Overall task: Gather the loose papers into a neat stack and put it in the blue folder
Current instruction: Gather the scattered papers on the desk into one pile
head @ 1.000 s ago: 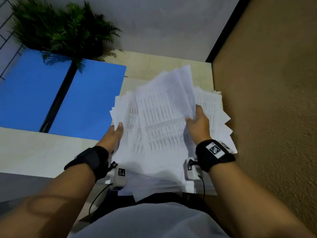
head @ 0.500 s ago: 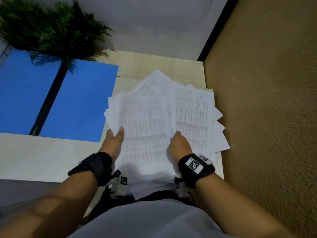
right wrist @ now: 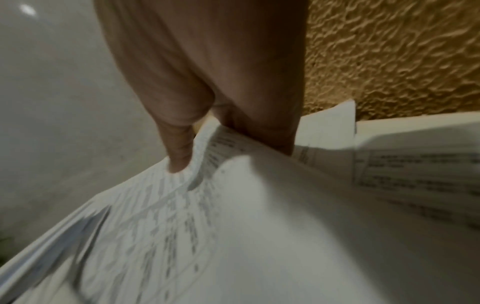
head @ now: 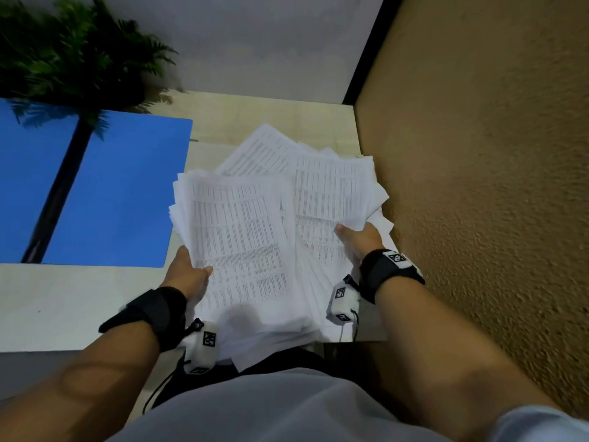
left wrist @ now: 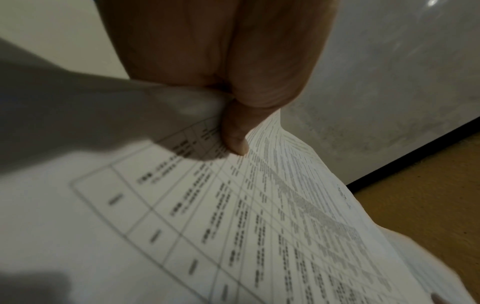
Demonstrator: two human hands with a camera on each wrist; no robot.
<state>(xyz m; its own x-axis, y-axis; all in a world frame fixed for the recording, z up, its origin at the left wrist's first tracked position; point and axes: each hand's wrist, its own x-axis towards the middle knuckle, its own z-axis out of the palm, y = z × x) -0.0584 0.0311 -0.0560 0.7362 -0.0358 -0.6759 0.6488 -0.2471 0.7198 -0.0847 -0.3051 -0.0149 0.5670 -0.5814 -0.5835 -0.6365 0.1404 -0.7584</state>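
Papers point(head: 242, 237) fanned in both grips: my left hand point(head: 188, 275) pinches one bundle, my right hand point(head: 360, 240) another, blue folder point(head: 121, 193) lying open alongside.

Count, head view: blue folder point(head: 95, 193), 1, lying open on the table point(head: 47, 304), 1. Potted plant point(head: 73, 55), 1, at the far left corner. Hands, 2: left hand point(head: 188, 275), right hand point(head: 360, 240). Wrist straps, 2, one per arm. Loose papers point(head: 242, 237): many printed sheets, fanned and overlapping; exact number cannot be read.
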